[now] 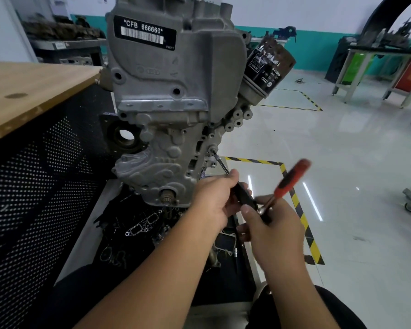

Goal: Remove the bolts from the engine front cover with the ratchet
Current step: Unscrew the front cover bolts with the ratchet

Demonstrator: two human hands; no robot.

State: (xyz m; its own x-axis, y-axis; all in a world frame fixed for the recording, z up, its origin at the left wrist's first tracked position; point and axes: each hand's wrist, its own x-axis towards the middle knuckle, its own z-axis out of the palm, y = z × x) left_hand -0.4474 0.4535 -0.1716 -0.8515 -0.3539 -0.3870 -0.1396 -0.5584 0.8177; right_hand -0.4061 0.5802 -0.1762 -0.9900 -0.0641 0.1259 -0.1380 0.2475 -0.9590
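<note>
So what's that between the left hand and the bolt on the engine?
A thin metal extension bar runs from the left hand to the bolt on the engine's right edge, seen in the head view.

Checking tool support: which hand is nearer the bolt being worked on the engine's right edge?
Left. The left hand grips the extension just below the bolt; the right hand holds the ratchet farther back.
</note>
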